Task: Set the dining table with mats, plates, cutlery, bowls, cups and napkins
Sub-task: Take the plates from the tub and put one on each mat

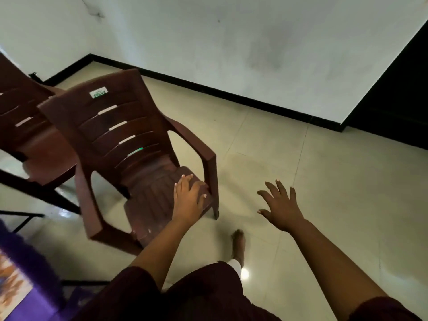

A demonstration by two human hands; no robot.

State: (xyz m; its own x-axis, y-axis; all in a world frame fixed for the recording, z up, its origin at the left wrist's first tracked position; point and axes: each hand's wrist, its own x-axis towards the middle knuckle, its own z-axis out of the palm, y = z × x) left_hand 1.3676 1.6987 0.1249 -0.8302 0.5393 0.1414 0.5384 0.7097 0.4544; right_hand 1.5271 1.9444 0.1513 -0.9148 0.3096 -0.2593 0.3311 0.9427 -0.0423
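Head view: table corner (14, 281) is being left low-left, nearer L hand (188, 200), spread on chair seat (148, 205); R hand (281, 208) is being held splayed, ungripping.

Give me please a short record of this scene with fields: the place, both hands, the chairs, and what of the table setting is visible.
place: tiled floor beside a white wall
left hand: fingers straight, resting on the seat of the near chair
right hand: fingers spread, in the air above the floor, holding nothing
second chair: behind the near one, at the left edge
table setting: no plates, cutlery, bowls or cups in view; something purple at lower left, too blurred to name
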